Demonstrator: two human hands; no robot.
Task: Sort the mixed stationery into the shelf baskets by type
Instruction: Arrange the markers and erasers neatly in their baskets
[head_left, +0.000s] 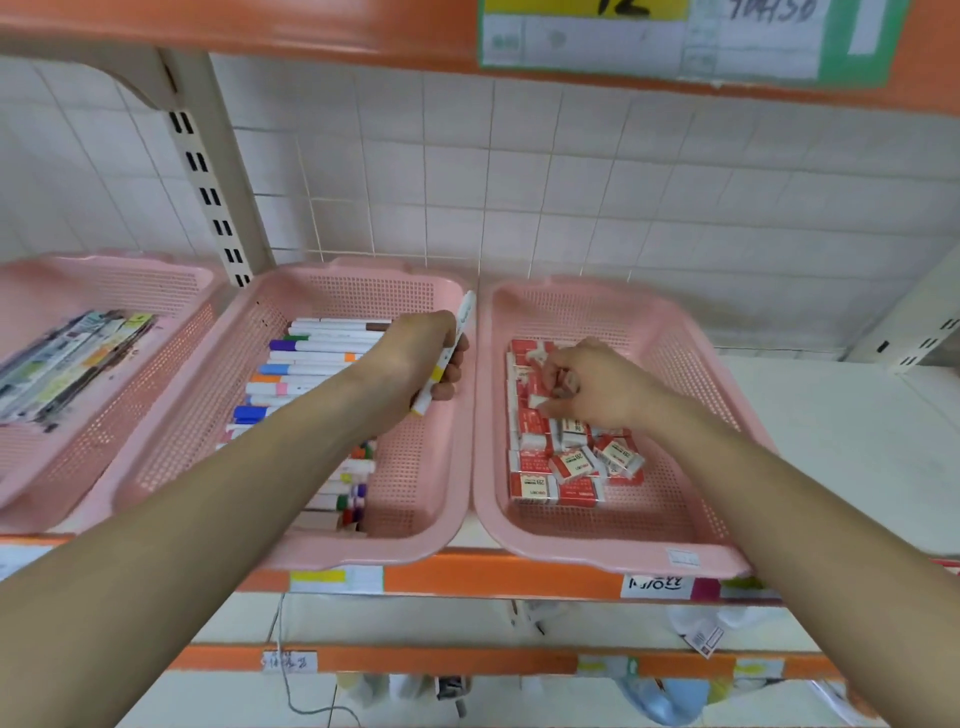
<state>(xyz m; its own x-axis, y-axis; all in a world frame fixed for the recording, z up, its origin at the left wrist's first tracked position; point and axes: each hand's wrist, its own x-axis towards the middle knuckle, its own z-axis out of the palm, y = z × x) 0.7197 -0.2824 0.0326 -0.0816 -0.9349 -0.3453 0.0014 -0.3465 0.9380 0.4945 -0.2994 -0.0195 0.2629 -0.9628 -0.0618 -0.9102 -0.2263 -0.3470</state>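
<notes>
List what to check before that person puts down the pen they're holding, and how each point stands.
Left hand grips the white marker with a yellow band: ok.
Marker is over the middle pink mesh basket: ok.
That basket holds matching white markers with coloured caps: ok.
Bare floor on that basket's right side: ok.
Right hand is clear, pinching a red-and-white eraser in the right pink mesh basket: ok.

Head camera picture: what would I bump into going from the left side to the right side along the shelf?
left basket of pens → middle basket of markers → left hand holding a white marker → right basket of erasers
</notes>
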